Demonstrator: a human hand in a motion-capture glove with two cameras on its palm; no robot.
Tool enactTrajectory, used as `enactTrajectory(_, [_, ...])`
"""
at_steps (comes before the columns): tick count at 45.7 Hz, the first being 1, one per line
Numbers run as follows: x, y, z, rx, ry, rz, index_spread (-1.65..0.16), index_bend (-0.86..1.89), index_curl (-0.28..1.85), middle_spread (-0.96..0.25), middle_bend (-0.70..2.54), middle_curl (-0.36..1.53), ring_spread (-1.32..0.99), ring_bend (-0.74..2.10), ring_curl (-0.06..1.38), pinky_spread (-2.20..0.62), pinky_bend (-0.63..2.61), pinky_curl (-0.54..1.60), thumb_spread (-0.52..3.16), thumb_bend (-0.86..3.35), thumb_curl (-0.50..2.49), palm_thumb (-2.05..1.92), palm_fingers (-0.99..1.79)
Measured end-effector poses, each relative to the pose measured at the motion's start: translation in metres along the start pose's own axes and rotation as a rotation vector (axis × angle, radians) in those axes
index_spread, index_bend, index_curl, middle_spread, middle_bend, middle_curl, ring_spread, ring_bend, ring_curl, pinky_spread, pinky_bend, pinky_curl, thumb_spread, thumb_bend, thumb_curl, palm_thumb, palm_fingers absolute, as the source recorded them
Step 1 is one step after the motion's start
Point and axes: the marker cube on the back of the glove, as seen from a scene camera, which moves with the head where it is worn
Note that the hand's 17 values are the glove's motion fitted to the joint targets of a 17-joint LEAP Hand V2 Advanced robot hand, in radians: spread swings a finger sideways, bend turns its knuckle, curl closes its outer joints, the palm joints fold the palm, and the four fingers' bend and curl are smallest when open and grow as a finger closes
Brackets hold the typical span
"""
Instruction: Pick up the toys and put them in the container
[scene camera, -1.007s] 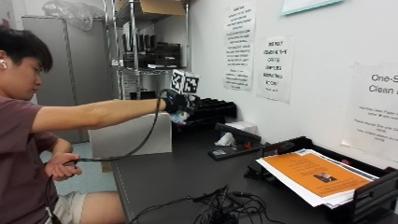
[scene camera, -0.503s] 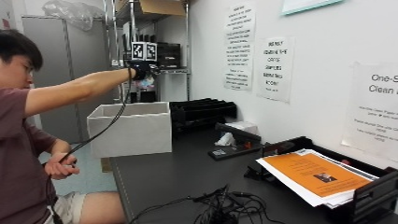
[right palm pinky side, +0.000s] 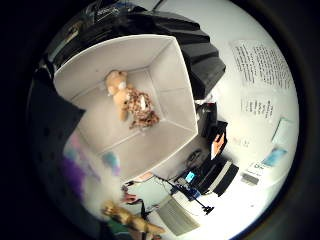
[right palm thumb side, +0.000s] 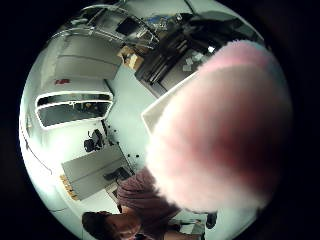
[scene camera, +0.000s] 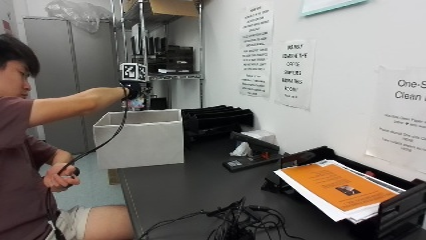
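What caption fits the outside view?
Gloved right hand holds a fluffy pink toy above the white container on the black table.

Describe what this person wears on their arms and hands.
The right hand wears a black glove. The right forearm is bare below a short maroon sleeve. The other hand is bare, with no glove.
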Motion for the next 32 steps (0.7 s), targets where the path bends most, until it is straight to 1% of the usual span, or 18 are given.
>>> enactTrajectory(2, [0.001,0.003,0.008,-0.051,0.030,-0.016,-0.43,1.21,0.83,-0.29,1.45,1.07,-0.43,1.62,0.87,-0.39,1.28,0.64,0.32,0.30,1.13,0.66,0.53])
enactTrajectory(4, [-0.003,0.002,0.014,-0.052,0.020,-0.052,-0.43,1.20,0.85,-0.29,1.44,1.07,-0.43,1.63,0.87,-0.39,1.29,0.64,0.32,0.30,1.13,0.66,0.52])
enactTrajectory(8, [-0.007,0.000,0.025,-0.040,-0.015,-0.009,-0.43,1.13,0.89,-0.29,1.42,1.07,-0.42,1.63,0.86,-0.39,1.33,0.64,0.34,0.27,1.14,0.63,0.47])
enactTrajectory(11, [-0.006,0.003,0.033,-0.107,0.020,0.013,-0.41,1.01,0.90,-0.30,1.36,1.05,-0.41,1.64,0.85,-0.39,1.40,0.65,0.39,0.24,1.13,0.61,0.39])
enactTrajectory(13, [-0.006,0.006,0.039,-0.187,0.045,0.032,-0.40,0.89,0.89,-0.30,1.30,1.03,-0.41,1.64,0.84,-0.38,1.45,0.66,0.44,0.21,1.11,0.59,0.30])
enactTrajectory(14, [-0.005,0.008,0.042,-0.238,0.061,0.039,-0.39,0.81,0.88,-0.30,1.26,1.02,-0.40,1.64,0.83,-0.37,1.45,0.65,0.49,0.19,1.09,0.57,0.21])
enactTrajectory(15, [-0.004,0.010,0.044,-0.287,0.081,0.040,-0.34,0.59,0.81,-0.29,1.10,0.96,-0.39,1.52,0.80,-0.34,1.43,0.64,0.63,0.13,1.06,0.43,-0.28])
enactTrajectory(16, [-0.003,0.012,0.046,-0.327,0.101,0.035,-0.31,0.54,0.82,-0.27,1.03,0.94,-0.37,1.48,0.81,-0.31,1.44,0.66,0.68,0.13,1.04,0.42,-0.39])
enactTrajectory(17, [-0.002,0.013,0.047,-0.350,0.117,0.027,-0.28,0.44,0.78,-0.24,0.87,0.89,-0.33,1.36,0.78,-0.27,1.47,0.67,0.73,0.10,1.01,0.38,-0.60])
enactTrajectory(19, [-0.001,0.014,0.047,-0.346,0.126,0.022,-0.24,0.28,0.70,-0.14,0.61,0.80,-0.24,1.10,0.72,-0.19,1.49,0.64,0.83,0.06,0.96,0.32,-0.86])
enactTrajectory(22, [0.000,0.014,0.044,-0.278,0.097,0.050,-0.19,0.14,0.60,-0.06,0.38,0.71,-0.16,0.85,0.64,-0.11,1.41,0.59,0.94,0.03,0.89,0.27,-0.80])
enactTrajectory(25, [0.004,0.017,0.040,-0.240,0.083,0.061,-0.16,0.06,0.51,-0.01,0.21,0.63,-0.11,0.67,0.56,-0.06,1.32,0.56,1.03,0.01,0.83,0.24,-0.70])
enactTrajectory(27, [0.007,0.018,0.039,-0.226,0.084,0.065,-0.14,0.03,0.46,0.02,0.14,0.59,-0.08,0.58,0.52,-0.03,1.27,0.54,1.08,0.00,0.80,0.23,-0.64])
enactTrajectory(32, [0.010,0.015,0.037,-0.127,0.053,0.104,-0.12,0.00,0.38,0.07,0.07,0.50,-0.02,0.45,0.46,0.01,1.16,0.48,1.18,-0.02,0.71,0.20,-0.55])
